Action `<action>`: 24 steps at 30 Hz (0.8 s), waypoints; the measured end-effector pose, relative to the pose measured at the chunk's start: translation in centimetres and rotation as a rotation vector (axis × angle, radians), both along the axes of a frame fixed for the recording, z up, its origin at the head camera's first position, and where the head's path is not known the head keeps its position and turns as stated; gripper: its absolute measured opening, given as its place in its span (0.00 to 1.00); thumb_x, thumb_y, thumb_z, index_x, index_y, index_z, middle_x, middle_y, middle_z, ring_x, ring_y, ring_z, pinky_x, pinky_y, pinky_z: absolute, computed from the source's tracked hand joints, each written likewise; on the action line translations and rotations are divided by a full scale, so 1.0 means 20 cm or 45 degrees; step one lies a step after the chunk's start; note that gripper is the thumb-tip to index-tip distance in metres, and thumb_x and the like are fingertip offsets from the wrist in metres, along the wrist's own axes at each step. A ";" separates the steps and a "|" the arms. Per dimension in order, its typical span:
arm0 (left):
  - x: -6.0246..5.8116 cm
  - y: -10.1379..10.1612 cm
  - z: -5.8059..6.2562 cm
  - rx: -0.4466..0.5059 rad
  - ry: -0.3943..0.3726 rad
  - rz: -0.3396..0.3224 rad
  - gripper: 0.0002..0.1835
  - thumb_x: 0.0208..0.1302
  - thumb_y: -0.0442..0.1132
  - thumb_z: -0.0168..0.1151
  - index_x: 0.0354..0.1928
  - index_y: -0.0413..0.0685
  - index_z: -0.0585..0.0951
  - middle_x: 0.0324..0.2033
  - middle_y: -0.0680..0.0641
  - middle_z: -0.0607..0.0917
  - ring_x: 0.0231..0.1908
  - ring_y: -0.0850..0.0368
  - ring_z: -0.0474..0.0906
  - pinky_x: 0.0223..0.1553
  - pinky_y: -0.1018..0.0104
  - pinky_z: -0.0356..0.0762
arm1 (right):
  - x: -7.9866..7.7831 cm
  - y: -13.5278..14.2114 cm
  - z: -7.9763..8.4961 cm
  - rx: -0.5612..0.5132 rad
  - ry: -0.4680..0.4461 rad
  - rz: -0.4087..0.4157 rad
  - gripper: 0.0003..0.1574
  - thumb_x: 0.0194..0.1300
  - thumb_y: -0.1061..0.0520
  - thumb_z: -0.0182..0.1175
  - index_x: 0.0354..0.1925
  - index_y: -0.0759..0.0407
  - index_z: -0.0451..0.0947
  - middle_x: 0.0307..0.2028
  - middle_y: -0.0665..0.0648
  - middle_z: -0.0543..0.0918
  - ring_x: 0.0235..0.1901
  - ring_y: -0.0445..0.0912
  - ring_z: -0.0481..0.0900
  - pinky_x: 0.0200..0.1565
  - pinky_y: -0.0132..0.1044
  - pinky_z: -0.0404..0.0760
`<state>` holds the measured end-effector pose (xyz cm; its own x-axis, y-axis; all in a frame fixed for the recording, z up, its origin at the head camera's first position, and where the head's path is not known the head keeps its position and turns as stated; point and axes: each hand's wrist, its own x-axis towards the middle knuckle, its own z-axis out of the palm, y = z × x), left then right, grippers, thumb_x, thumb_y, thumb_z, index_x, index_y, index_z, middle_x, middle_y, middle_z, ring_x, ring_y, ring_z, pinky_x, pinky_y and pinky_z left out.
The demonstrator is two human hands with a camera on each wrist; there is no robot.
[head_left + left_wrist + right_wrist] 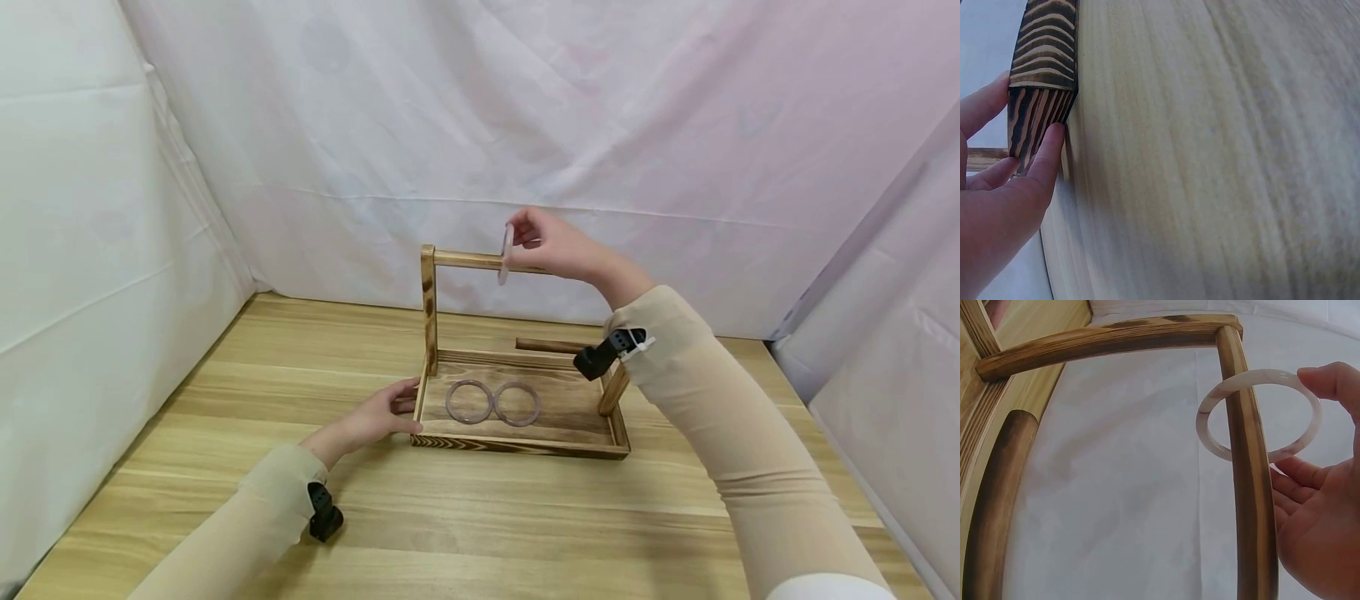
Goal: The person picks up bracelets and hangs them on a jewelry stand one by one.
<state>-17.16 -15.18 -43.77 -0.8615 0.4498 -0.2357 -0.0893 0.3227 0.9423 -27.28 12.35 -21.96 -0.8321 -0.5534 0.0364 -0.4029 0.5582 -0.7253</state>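
In the head view my right hand (551, 246) pinches a pale bangle (507, 254) at the top bar (465, 259) of a wooden tray rack. The right wrist view shows this bangle (1210, 403) circling the bar (1250, 506), white with brownish patches, thumb and fingertips on its edge. Down at the left end of the tray (517, 447), my left hand (375, 414) holds the corner, its thumb at the front. Close up, its fingers sit around the striped wooden end (1038, 119). Two more bangles, one on the left (469, 422) and one on the right (517, 424), lie flat side by side inside.
Behind the tray a dark wooden strip (555, 344) lies on the table (480, 517). The left upright (430, 308) carries the bar; my right forearm partly hides the right upright (615, 392). White cloth (360, 150) hangs around the back and sides.
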 end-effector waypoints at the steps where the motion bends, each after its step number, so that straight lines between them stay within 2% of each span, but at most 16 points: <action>1: 0.00 0.00 0.00 0.000 0.005 -0.005 0.45 0.59 0.31 0.62 0.71 0.33 0.46 0.67 0.29 0.58 0.66 0.33 0.58 0.64 0.48 0.65 | 0.00 0.00 0.00 0.004 0.007 0.009 0.32 0.57 0.58 0.60 0.57 0.65 0.63 0.51 0.63 0.72 0.54 0.52 0.70 0.62 0.44 0.69; 7: 0.00 0.00 0.00 -0.004 -0.007 -0.003 0.45 0.59 0.31 0.62 0.72 0.34 0.46 0.67 0.29 0.57 0.66 0.33 0.58 0.63 0.48 0.66 | 0.00 -0.02 -0.01 0.004 0.040 0.081 0.32 0.57 0.59 0.61 0.57 0.66 0.63 0.51 0.63 0.72 0.56 0.53 0.70 0.66 0.43 0.64; 12: 0.00 0.00 0.00 -0.004 -0.012 0.003 0.45 0.59 0.31 0.62 0.72 0.34 0.46 0.67 0.29 0.58 0.66 0.34 0.58 0.63 0.48 0.66 | 0.01 -0.03 -0.02 0.021 0.051 0.100 0.33 0.57 0.58 0.62 0.58 0.65 0.63 0.52 0.61 0.72 0.57 0.52 0.70 0.68 0.42 0.62; 24: 0.00 -0.01 0.00 0.003 -0.014 0.016 0.45 0.58 0.31 0.62 0.72 0.35 0.46 0.67 0.29 0.58 0.66 0.34 0.59 0.63 0.49 0.66 | 0.01 -0.05 -0.03 0.207 0.156 0.110 0.39 0.57 0.51 0.64 0.63 0.61 0.62 0.58 0.59 0.71 0.62 0.52 0.67 0.64 0.46 0.67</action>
